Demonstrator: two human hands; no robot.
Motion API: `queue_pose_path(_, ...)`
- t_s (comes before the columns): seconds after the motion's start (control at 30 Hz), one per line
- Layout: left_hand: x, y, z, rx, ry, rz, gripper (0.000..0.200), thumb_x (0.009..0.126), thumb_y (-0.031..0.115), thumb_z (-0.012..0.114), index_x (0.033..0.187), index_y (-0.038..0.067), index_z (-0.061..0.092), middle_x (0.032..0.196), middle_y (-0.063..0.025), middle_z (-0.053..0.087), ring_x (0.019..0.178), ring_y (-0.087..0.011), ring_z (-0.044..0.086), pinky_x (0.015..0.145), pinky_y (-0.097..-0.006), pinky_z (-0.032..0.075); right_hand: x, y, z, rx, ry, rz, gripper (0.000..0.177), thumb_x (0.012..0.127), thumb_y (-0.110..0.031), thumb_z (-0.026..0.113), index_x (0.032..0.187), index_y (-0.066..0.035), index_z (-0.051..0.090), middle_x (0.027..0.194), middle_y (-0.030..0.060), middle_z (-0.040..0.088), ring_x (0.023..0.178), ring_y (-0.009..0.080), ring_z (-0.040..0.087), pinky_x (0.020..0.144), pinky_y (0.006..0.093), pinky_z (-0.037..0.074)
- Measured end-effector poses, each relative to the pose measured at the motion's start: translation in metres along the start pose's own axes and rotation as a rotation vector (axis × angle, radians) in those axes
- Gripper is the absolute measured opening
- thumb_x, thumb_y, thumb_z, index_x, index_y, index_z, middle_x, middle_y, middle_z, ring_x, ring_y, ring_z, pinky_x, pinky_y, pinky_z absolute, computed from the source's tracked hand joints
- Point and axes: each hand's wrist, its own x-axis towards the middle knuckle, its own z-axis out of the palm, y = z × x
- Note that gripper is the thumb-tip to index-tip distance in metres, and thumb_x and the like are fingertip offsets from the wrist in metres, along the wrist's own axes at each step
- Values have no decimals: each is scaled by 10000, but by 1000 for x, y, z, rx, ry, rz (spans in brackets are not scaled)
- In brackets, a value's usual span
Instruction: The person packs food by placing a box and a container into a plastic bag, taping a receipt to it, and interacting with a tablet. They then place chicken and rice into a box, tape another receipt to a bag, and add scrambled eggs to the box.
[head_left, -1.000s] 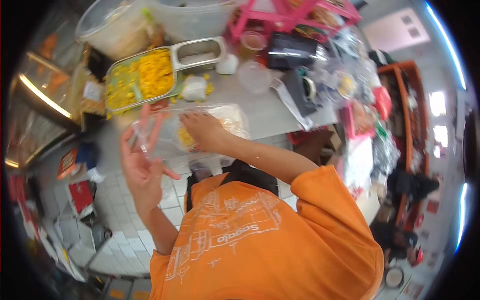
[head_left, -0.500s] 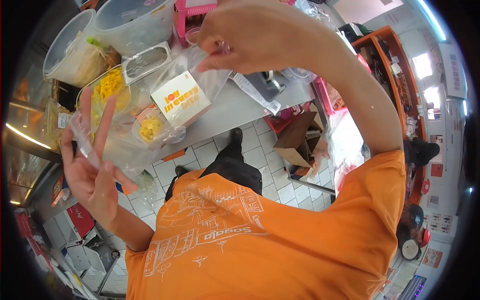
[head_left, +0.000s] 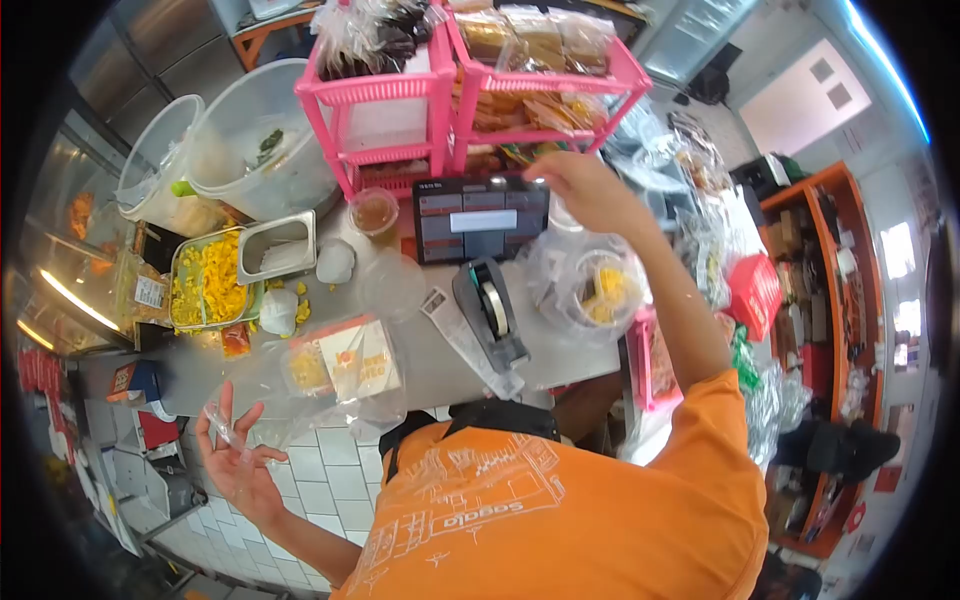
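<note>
My left hand (head_left: 240,465) is at the counter's front edge, its fingers spread around a twisted clear strip of the plastic bag (head_left: 270,425). Inside that bag lie a white box (head_left: 360,362) with orange and yellow lettering and a tub of yellow food (head_left: 308,368). My right hand (head_left: 590,190) is stretched forward to the upper right corner of a dark tablet (head_left: 480,190); its fingertips are blurred, and whether they grip anything is unclear. Below that arm, another clear bag (head_left: 590,285) holds a tub with yellow food.
A tape dispenser (head_left: 490,310) and a printed paper strip (head_left: 465,345) lie mid-counter. Pink racks (head_left: 385,90) stand behind. At the left are large tubs (head_left: 265,150), a tray of yellow pieces (head_left: 208,280) and a metal container (head_left: 277,250). An orange shelf (head_left: 830,350) is at the right.
My right hand has let go of the bag and moved away to the tablet. The bag with the box now rests lower on the counter. The view has shifted up, showing the racks.
</note>
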Motion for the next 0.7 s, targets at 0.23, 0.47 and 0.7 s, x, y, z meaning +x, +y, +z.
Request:
queue_pose_path(0.23,-9,0,13,135,179,1,772,825,195,689,1445,-46,298,1455,-329,394,1130,-309,606,518,-246,593,-5,30,-7,38,-320,90,242,995,-175,522,1159,-32,629,1060,132,694,974,300,659,866,366,506)
queue_pose_path(0.47,-3,-7,-8,153,118,-71,803,852,239,678,1474,-46,257,1429,-311,418,1092,-274,587,456,-212,537,-113,113,-51,133,-201,432,307,990,-197,552,1232,-21,619,1157,89,682,1073,232,627,935,393,489)
queue_pose_path(0.7,20,-13,-12,419,36,-81,662,872,233,646,1426,-11,378,1376,-252,504,1166,-311,567,720,-296,555,-250,158,-18,312,446,904,260,955,-139,557,1133,11,671,1065,150,726,989,211,689,859,343,524)
